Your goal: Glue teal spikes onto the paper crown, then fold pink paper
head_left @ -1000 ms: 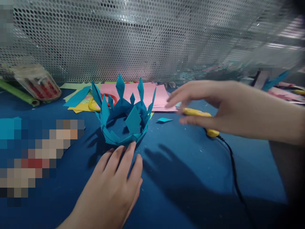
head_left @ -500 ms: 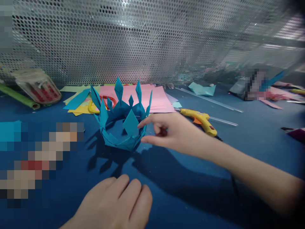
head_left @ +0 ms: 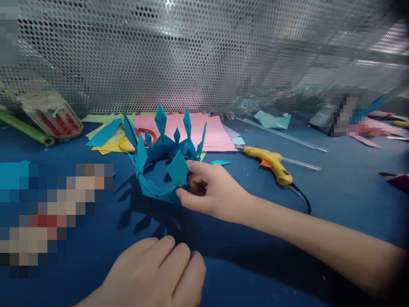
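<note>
A blue folded-paper crown (head_left: pixel 156 194) stands upright on the blue tabletop, with diamond-shaped points round its band. My right hand (head_left: pixel 217 192) is closed at the crown's front right. Its thumb lies against the outside of the band, and the index fingertip touches the edge of a large paper diamond (head_left: pixel 178 167); the other fingers are curled and partly hidden. Nearer to me, my left hand (head_left: pixel 159 273) is a loose fist, knuckles up, apart from the crown. Its fingertips and palm are out of sight, so anything inside cannot be seen.
A yellow glue gun (head_left: pixel 268 162) with a black cord lies right of the crown, near clear glue sticks (head_left: pixel 281 134). Behind are pink paper sheets (head_left: pixel 204 128) and scissors (head_left: pixel 126 143). A jar (head_left: pixel 53 115) tilts at left. Perforated metal (head_left: pixel 204 55) closes the back.
My right hand has moved down and slightly left, its thumb and fingers closing on the crown's band. A small blue paper diamond and the glue gun's cord are now uncovered. My left hand stays put.
</note>
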### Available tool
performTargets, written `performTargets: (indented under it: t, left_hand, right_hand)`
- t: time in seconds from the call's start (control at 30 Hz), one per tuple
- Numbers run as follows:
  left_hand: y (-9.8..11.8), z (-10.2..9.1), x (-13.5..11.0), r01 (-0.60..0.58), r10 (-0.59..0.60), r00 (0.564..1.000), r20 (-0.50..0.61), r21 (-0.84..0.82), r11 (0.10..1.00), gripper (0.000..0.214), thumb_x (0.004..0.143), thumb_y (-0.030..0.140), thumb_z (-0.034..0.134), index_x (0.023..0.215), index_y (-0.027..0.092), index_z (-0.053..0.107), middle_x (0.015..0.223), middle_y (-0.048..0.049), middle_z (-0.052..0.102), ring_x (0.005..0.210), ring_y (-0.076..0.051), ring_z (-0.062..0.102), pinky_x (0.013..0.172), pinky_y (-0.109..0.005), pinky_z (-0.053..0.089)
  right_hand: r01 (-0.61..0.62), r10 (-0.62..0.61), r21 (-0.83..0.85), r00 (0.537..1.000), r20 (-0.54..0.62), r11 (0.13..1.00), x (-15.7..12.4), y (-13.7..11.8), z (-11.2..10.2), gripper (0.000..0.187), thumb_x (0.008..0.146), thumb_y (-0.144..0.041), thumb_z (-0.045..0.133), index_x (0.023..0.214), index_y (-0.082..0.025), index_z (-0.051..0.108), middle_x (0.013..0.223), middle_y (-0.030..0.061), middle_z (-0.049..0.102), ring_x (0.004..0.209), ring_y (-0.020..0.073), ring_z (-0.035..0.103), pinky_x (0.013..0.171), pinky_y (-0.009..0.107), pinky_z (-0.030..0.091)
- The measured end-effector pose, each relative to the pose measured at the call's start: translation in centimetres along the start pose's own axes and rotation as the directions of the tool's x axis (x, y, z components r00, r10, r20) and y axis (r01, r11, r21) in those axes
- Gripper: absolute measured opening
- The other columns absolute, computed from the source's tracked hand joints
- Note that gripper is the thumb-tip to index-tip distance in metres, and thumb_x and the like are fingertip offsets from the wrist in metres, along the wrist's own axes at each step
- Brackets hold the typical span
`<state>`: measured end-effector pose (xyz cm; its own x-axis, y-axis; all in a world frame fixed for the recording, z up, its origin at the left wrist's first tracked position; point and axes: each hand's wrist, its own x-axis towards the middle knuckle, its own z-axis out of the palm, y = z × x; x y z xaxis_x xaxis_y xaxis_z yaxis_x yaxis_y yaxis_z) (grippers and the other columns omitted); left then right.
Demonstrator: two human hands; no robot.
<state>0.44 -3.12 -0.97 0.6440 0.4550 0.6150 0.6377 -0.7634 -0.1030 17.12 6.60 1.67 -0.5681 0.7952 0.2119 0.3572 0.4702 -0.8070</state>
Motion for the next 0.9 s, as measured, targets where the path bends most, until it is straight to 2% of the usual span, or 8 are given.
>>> performTargets:
  t: [0.13, 0.23, 0.53, 0.63, 0.9]
  left_hand:
    - [0.2, 0.0, 0.24, -0.007, 0.007, 1.0, -0.017, -0.008, 1.0, 0.024, 0.087, 0.008, 0.047, 0.073, 0.02, 0.062, 0.057, 0.0054, 0.064, 0.047, -0.013, 0.061, 0.043, -0.03, 0.044]
    - [0.12, 0.02, 0.14, -0.028, 0.028, 0.999, 0.016, -0.015, 1.0, 0.022, 0.087, 0.01, 0.049, 0.073, 0.02, 0.061, 0.054, 0.0058, 0.06, 0.044, -0.013, 0.057, 0.042, -0.031, 0.042]
    - [-0.16, -0.07, -0.23, -0.021, 0.023, 0.998, 0.051, -0.031, 0.999, 0.02, 0.085, 0.009, 0.051, 0.072, 0.02, 0.061, 0.053, 0.0059, 0.058, 0.044, -0.013, 0.055, 0.041, -0.03, 0.042]
    - [-0.06, -0.04, -0.05, -0.014, 0.015, 1.0, 0.023, -0.019, 1.0, 0.023, 0.087, 0.008, 0.048, 0.071, 0.021, 0.06, 0.055, 0.0053, 0.061, 0.046, -0.013, 0.059, 0.043, -0.029, 0.043]
    - [0.03, 0.28, 0.27, -0.01, 0.01, 1.0, 0.007, -0.002, 1.0, 0.026, 0.088, 0.009, 0.046, 0.07, 0.021, 0.059, 0.055, 0.0052, 0.061, 0.047, -0.013, 0.061, 0.046, -0.027, 0.045]
  right_hand:
    - [0.018, -0.018, 0.021, 1.0, -0.009, 1.0, 0.04, 0.03, 0.1, 0.021, 0.075, -0.022, 0.059, 0.067, -0.023, 0.039, 0.048, -0.0114, 0.035, 0.045, 0.0072, 0.031, 0.045, 0.022, 0.026]
    - [0.023, -0.022, 0.023, 1.0, -0.019, 0.999, 0.04, 0.02, 0.03, 0.024, 0.075, -0.02, 0.058, 0.064, -0.023, 0.038, 0.049, -0.0103, 0.037, 0.047, 0.0072, 0.032, 0.046, 0.021, 0.028]
    - [0.02, -0.02, 0.016, 1.0, -0.012, 1.0, -0.11, -0.11, -0.22, 0.012, 0.077, -0.018, 0.061, 0.07, -0.02, 0.051, 0.05, -0.0098, 0.041, 0.048, 0.0075, 0.035, 0.047, 0.021, 0.029]
    - [0.019, -0.019, 0.003, 1.0, -0.008, 1.0, -0.11, -0.07, -0.28, 0.007, 0.079, -0.019, 0.061, 0.073, -0.019, 0.056, 0.051, -0.0095, 0.043, 0.047, 0.0074, 0.037, 0.047, 0.02, 0.03]
    - [0.082, -0.083, -0.057, 0.996, -0.027, 0.995, -0.07, 0.18, -0.49, 0.012, 0.079, -0.023, 0.065, 0.073, -0.019, 0.055, 0.048, -0.011, 0.039, 0.044, 0.0061, 0.033, 0.044, 0.019, 0.028]
